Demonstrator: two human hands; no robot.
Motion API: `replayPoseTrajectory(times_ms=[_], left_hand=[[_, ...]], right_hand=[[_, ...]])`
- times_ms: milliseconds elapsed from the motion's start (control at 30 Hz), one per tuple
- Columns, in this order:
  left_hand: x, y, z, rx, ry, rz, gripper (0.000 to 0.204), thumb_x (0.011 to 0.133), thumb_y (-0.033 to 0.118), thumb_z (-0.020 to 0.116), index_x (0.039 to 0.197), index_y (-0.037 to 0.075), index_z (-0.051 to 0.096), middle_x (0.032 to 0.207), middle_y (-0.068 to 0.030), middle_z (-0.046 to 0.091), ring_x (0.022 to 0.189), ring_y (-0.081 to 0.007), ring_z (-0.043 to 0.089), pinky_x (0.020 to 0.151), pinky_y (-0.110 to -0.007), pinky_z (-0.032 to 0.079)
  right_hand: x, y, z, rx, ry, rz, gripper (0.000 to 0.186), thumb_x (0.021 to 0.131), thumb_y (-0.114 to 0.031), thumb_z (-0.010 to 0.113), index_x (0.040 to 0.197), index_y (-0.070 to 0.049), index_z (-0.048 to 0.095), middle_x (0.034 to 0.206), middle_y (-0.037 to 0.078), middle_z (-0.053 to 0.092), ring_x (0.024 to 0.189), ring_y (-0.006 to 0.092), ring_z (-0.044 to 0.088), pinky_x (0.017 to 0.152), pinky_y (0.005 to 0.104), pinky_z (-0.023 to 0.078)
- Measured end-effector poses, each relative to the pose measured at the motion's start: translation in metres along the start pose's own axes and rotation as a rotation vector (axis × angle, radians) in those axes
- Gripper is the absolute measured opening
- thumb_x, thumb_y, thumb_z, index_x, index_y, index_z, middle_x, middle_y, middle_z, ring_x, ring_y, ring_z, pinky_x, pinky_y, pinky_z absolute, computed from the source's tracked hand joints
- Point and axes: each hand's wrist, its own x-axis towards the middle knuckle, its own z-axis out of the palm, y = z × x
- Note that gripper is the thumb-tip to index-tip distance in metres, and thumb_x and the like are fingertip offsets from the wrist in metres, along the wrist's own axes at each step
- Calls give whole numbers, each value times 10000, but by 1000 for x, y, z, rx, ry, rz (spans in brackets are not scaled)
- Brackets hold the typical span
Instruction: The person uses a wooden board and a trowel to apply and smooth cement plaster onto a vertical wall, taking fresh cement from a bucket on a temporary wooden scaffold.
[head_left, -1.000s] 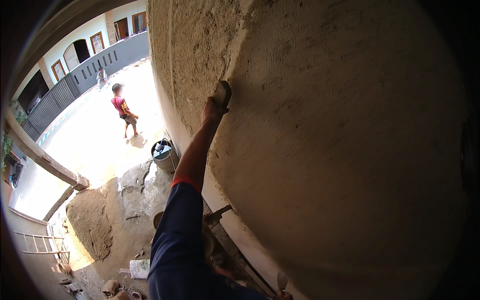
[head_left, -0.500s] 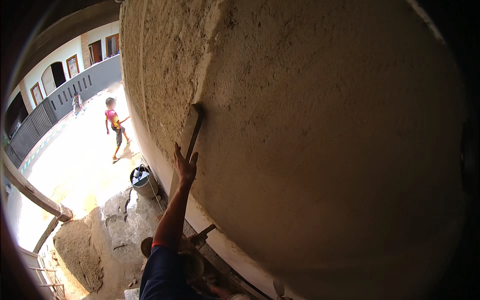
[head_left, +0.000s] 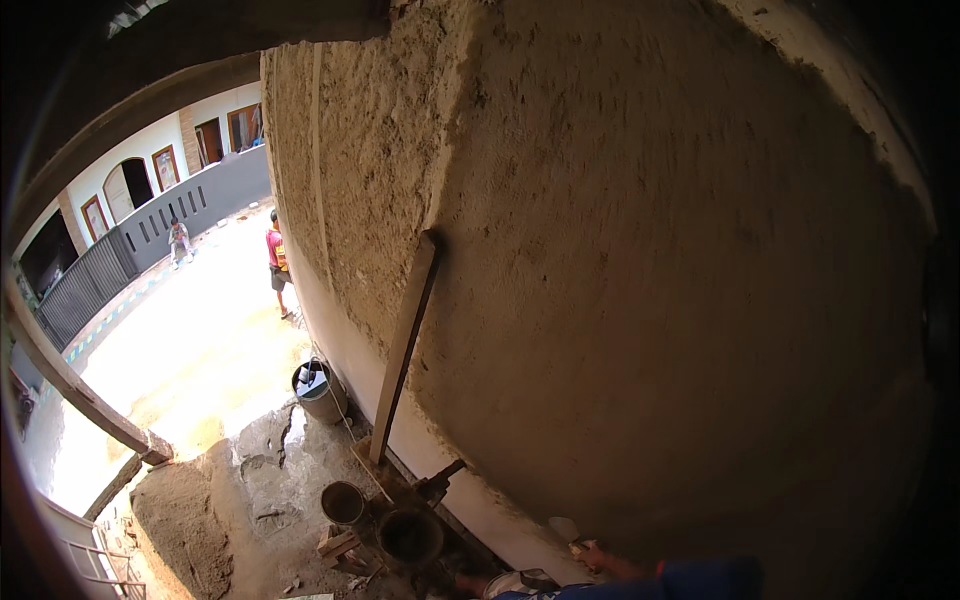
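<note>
My right hand [head_left: 592, 555], low at the plastered wall [head_left: 660, 280], grips a trowel [head_left: 562, 529] with a pale blade; a blue sleeve shows at the bottom edge. I cannot make out my left hand. A long straight batten [head_left: 405, 344] leans against the wall along the border between rougher and smoother render, its foot on a wooden plank. Two dark buckets [head_left: 343, 502] stand below it, near my feet.
A metal bucket [head_left: 322, 400] stands by the wall's foot. A sand pile [head_left: 175, 515], a ladder [head_left: 100, 565] and a wooden beam [head_left: 90, 395] are at lower left. Outside, a person in pink [head_left: 276, 255] is partly behind the wall; another [head_left: 179, 240] is near the grey fence.
My left hand has let go of the batten and left view, leaving it leaning on the wall. The view has shifted. The person in pink has walked partly behind the wall.
</note>
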Motion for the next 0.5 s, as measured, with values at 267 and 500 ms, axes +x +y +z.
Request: replayPoseTrajectory(times_ms=[267, 500], left_hand=[[-24, -52, -40, -539, 141, -176, 373, 798, 252, 689, 1058, 15, 566, 949, -162, 614, 759, -301, 631, 652, -389, 531], [-95, -91, -65, -768, 178, -40, 332, 830, 227, 647, 1057, 10, 539, 857, -123, 575, 622, -224, 587, 503, -334, 498]], right_hand=[[10, 35, 19, -120, 86, -174, 687, 777, -241, 721, 1349, -49, 392, 666, 85, 559, 503, 158, 517, 425, 347, 420], [-11, 52, 32, -72, -36, -158, 660, 774, -214, 716, 1331, -68, 393, 693, 71, 537, 509, 156, 504, 432, 327, 430]])
